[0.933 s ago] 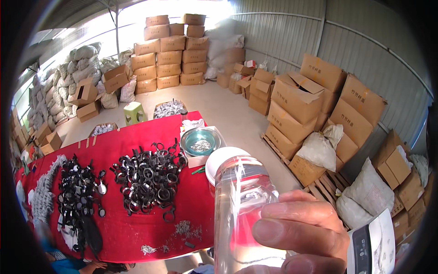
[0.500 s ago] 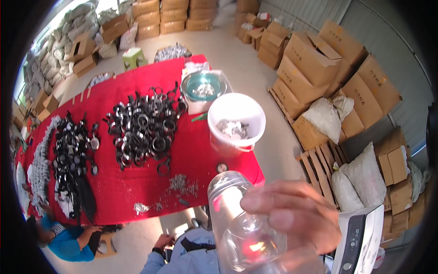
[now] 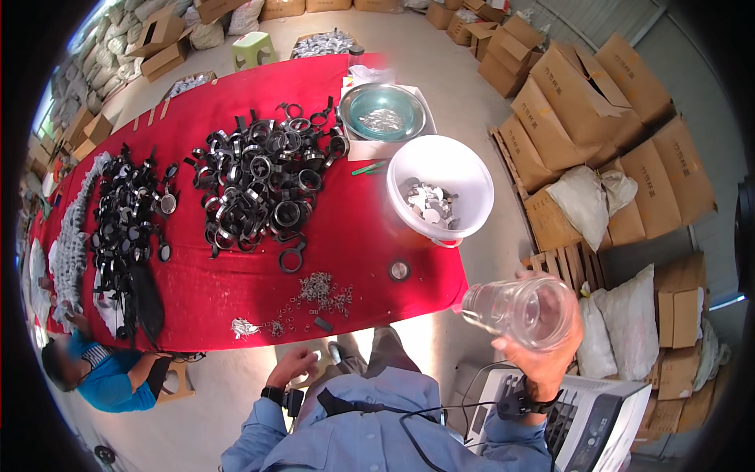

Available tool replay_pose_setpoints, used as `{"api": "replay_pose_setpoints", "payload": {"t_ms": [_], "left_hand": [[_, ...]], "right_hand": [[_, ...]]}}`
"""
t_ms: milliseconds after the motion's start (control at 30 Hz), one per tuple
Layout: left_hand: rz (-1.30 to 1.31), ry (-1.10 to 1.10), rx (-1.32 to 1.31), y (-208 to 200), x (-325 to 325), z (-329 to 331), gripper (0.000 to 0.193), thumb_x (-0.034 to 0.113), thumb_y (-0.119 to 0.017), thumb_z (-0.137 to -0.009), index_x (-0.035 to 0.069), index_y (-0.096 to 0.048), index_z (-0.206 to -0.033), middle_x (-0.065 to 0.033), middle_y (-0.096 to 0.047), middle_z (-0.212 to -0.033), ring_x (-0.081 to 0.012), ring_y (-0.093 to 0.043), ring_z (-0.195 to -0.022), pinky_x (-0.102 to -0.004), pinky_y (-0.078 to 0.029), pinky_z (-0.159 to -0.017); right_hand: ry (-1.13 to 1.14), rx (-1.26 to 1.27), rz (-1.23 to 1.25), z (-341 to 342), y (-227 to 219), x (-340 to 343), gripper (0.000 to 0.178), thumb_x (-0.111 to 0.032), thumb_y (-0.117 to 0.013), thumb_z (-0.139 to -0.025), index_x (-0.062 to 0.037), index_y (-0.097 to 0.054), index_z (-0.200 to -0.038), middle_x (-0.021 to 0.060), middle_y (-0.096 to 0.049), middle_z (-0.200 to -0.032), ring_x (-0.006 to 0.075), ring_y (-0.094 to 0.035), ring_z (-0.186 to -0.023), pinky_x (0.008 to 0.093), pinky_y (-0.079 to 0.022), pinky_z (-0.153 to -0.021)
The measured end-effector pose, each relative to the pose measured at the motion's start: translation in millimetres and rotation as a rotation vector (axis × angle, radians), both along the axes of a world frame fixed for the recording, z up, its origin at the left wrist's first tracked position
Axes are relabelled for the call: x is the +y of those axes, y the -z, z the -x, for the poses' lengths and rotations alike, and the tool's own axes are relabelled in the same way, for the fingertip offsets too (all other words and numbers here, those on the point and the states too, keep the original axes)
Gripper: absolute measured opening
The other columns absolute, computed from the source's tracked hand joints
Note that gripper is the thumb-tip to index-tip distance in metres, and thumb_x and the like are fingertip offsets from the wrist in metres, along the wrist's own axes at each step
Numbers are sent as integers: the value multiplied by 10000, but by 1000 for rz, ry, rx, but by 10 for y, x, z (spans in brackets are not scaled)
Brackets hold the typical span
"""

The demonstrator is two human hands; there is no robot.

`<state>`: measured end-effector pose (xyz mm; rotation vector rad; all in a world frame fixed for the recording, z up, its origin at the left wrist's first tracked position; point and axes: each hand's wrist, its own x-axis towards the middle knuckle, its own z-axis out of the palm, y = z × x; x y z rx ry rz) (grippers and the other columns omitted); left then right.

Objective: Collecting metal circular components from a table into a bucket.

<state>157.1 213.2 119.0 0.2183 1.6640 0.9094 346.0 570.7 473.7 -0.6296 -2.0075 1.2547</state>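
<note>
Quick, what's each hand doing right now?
Left hand: can't tell if it's open or holding something small.
Right hand: closed around a clear jar.

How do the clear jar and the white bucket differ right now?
The clear jar is see-through; the white bucket looks opaque. The jar is held up in the right hand, while the bucket stands at the red table's edge. The bucket holds a heap of flat discs; no such discs show in the jar. Both are round-walled.
</note>
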Motion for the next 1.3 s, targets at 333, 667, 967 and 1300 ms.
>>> {"api": "replay_pose_setpoints", "payload": {"t_ms": [333,667,967,1300], "left_hand": [[-306,-281,-137,-1315,2617,364,625,403,-574,-999,-19,-357,-1406,-211,-549,-1276,-277,-694,-978,-381,-577,-822],[-271,-529,-218,-1390,3857,709,412,82,-545,-793,-84,-533,-1170,-181,-665,-1045,-307,-708,-908,-433,-627,-793],[-509,-844,-282,-988,2765,299,700,-80,-534,-659,-54,-416,-1348,-149,-561,-1270,-307,-581,-1179,-437,-485,-1036],[-485,-1021,-204,-1460,2365,144,678,-46,-563,-723,-43,-418,-1385,-139,-559,-1285,-299,-554,-1202,-434,-444,-1064]], "right_hand": [[142,-49,-35,49,167,1102,881,-221,-920,-602,58,-483,-1314,224,-597,-1278,279,-623,-1125,406,-505,-970],[231,-88,50,156,497,2184,809,-98,-873,-609,36,-499,-1313,211,-590,-1307,269,-604,-1158,404,-474,-1023],[183,-89,130,364,865,2698,794,-44,-855,-627,32,-495,-1331,168,-601,-1266,252,-594,-1181,382,-475,-1019],[13,-21,169,1122,1481,3012,717,-22,-850,-675,1,-513,-1307,106,-597,-1216,223,-601,-1128,361,-502,-994]]}}
